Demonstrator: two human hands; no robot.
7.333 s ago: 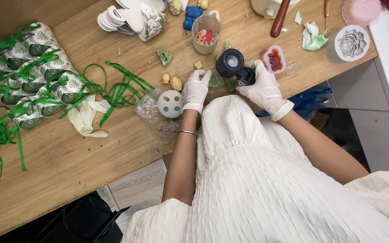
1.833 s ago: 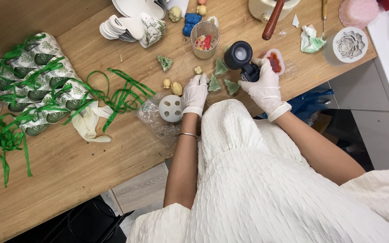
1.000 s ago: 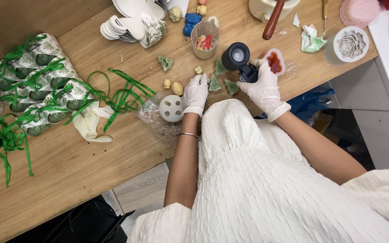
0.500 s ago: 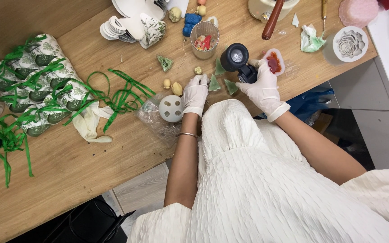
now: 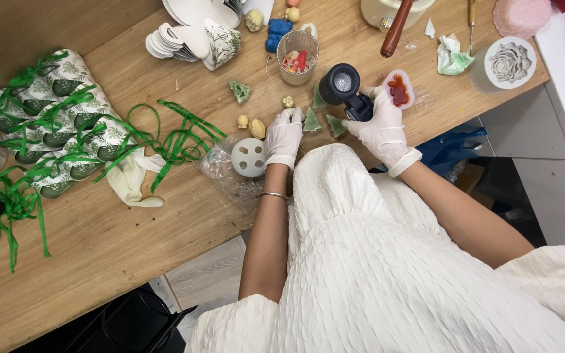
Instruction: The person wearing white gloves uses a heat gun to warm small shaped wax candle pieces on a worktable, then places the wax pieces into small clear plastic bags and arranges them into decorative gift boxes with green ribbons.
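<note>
While right hand [image 5: 382, 127] grips black heat gun [image 5: 344, 88], left hand [image 5: 285, 134] pinches green piece [image 5: 311, 121] beside it.

Both hands, left hand [image 5: 284, 135] & right hand [image 5: 382, 125], in white gloves. Black heat gun [image 5: 342, 87] at top centre. Pale green triangular pieces [image 5: 311, 121] beside it. White mould [image 5: 399, 89] w/ red fill. Light brown wood table [image 5: 99, 242]. Left of frame: white packets [image 5: 67, 124] w/ green leaf print, bright green ribbon [image 5: 178, 134]. Blue lump [image 5: 277, 34] up top. Grey flower mould [image 5: 510, 62] upper right, pink one [image 5: 521, 16] above it. White textured dress [image 5: 374, 261] lower right.
</note>
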